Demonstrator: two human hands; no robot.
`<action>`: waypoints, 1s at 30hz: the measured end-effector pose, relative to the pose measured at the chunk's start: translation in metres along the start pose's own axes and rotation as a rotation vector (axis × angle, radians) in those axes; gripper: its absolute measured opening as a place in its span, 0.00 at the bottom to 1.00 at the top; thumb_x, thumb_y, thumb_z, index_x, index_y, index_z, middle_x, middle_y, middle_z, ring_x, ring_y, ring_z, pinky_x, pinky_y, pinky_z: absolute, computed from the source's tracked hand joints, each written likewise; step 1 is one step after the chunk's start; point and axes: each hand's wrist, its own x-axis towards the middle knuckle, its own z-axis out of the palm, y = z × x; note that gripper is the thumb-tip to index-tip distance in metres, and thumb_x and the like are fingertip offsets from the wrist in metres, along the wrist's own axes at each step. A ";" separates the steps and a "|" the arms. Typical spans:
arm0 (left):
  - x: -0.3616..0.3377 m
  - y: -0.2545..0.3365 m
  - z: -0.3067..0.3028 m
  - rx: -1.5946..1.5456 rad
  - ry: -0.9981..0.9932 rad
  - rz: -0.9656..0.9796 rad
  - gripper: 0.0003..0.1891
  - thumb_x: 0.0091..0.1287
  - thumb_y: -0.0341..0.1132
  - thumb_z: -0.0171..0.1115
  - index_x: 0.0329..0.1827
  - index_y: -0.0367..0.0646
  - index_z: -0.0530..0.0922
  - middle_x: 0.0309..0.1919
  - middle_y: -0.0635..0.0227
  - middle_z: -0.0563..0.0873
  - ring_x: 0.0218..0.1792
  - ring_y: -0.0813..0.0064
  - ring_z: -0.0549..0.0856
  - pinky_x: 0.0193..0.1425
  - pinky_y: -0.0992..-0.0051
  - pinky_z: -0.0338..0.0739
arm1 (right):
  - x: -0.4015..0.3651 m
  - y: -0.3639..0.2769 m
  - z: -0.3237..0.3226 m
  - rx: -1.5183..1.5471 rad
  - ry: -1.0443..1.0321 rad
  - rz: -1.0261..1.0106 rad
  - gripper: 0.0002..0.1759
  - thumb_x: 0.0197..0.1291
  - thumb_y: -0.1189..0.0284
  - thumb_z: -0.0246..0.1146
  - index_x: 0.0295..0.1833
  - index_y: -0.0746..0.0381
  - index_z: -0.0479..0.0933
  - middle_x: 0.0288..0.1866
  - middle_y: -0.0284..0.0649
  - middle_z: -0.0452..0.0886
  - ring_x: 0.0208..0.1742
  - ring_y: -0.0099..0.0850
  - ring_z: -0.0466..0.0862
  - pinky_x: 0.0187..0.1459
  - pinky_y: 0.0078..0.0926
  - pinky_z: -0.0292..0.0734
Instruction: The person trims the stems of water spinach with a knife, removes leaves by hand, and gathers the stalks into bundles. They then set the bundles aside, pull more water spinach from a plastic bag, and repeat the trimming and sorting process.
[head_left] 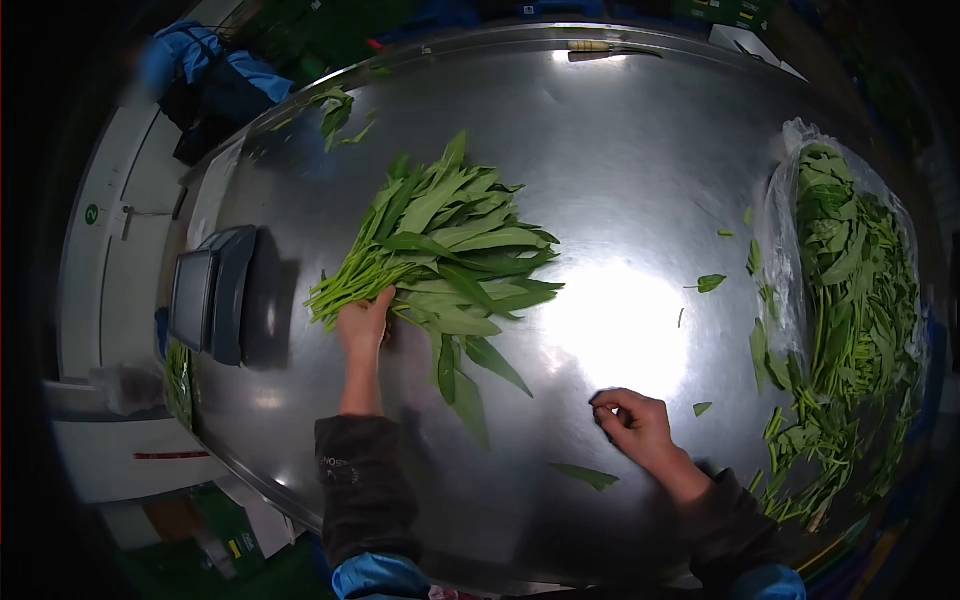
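Note:
A bunch of long-leaved green stems (450, 240) lies on the metal table (620, 150), its cut ends toward the left. My left hand (366, 322) grips the stems near those ends, the thumb on top. To the right, over the bare metal, my right hand (637, 425) has its fingers curled together; whether anything small is between them cannot be made out. A single loose leaf (585, 476) lies below it. At the right side, a large heap of greens (850, 290) rests partly in a clear plastic bag (785, 240).
A dark scale-like device (212, 295) stands at the table's left. Loose leaves (336, 112) lie at the upper left, near a person in blue and black (215, 80). A wooden-handled knife (600, 48) lies by the far edge. Scraps (710, 283) dot the right side.

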 end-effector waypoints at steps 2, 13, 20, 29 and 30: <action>0.001 -0.003 0.000 0.079 -0.003 0.041 0.21 0.54 0.43 0.73 0.14 0.39 0.75 0.10 0.66 0.76 0.08 0.75 0.75 0.12 0.74 0.68 | 0.000 -0.002 -0.001 -0.011 -0.001 -0.036 0.06 0.56 0.77 0.66 0.40 0.60 0.81 0.33 0.34 0.84 0.17 0.18 0.75 0.22 0.17 0.68; 0.015 -0.028 0.001 0.403 0.161 0.200 0.13 0.56 0.36 0.61 0.34 0.32 0.83 0.30 0.47 0.86 0.36 0.49 0.86 0.43 0.61 0.79 | 0.001 -0.003 -0.004 -0.049 -0.010 -0.079 0.06 0.56 0.77 0.65 0.40 0.61 0.80 0.34 0.37 0.84 0.19 0.23 0.79 0.24 0.20 0.72; 0.016 -0.029 -0.005 0.290 0.117 -0.054 0.18 0.61 0.40 0.58 0.45 0.34 0.81 0.39 0.43 0.85 0.44 0.46 0.85 0.49 0.59 0.77 | 0.000 -0.001 -0.004 -0.019 -0.019 -0.067 0.06 0.56 0.76 0.65 0.41 0.61 0.80 0.36 0.36 0.85 0.21 0.24 0.81 0.26 0.20 0.74; 0.016 -0.030 -0.009 0.567 0.155 0.031 0.18 0.60 0.40 0.61 0.45 0.34 0.81 0.44 0.44 0.84 0.49 0.46 0.82 0.54 0.55 0.75 | 0.000 0.005 -0.004 -0.009 -0.023 -0.077 0.06 0.56 0.76 0.65 0.40 0.61 0.80 0.38 0.38 0.85 0.22 0.28 0.82 0.26 0.22 0.75; 0.019 -0.033 -0.010 0.601 0.156 0.047 0.17 0.60 0.40 0.61 0.44 0.34 0.81 0.44 0.44 0.84 0.49 0.45 0.82 0.54 0.55 0.75 | 0.000 0.005 -0.004 -0.006 -0.014 -0.071 0.06 0.56 0.76 0.65 0.40 0.61 0.80 0.38 0.38 0.85 0.22 0.28 0.82 0.26 0.22 0.75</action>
